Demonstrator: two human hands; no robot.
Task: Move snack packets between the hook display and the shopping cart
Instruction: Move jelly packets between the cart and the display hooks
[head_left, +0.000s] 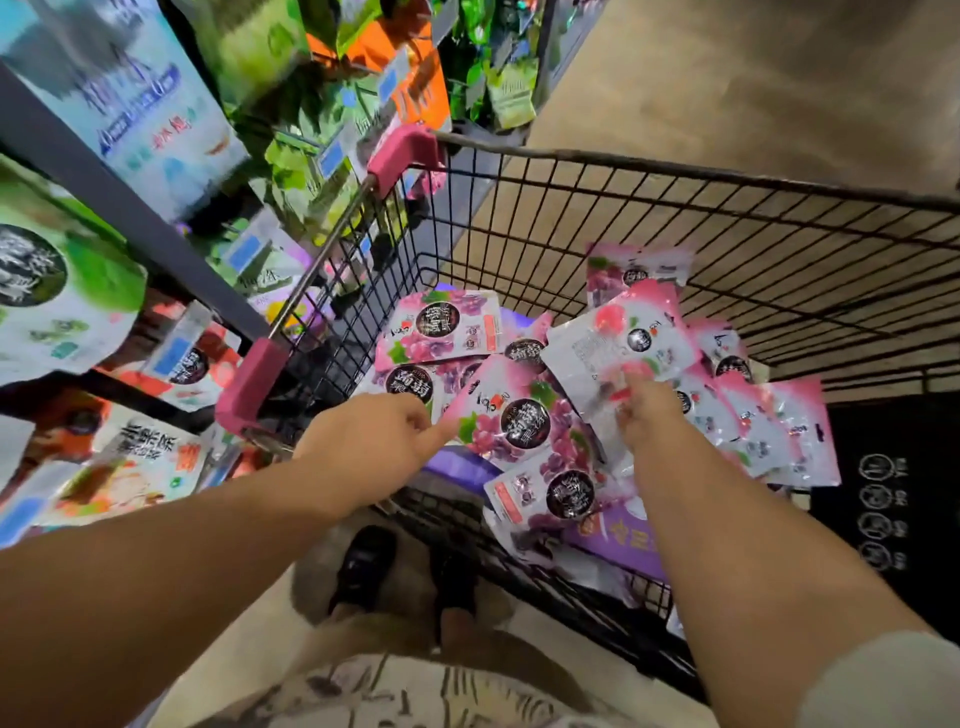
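A black wire shopping cart (727, 218) with pink corner caps holds several pink and purple grape snack packets (441, 327). My left hand (374, 447) reaches over the cart's near corner and pinches the corner of a grape packet (514, 415) lying on the pile. My right hand (647, 410) grips the lower edge of a pale pink peach packet (623, 338), which stands tilted above the pile. To the left hangs the hook display (156, 130), full of green, blue and orange packets.
A dark shelf rail (130, 218) runs diagonally beside the cart's left side. Purple packets (618, 540) lie under the pile. My black shoes (363, 566) stand on the tan floor in front of the cart. A black mat (893, 493) lies at right.
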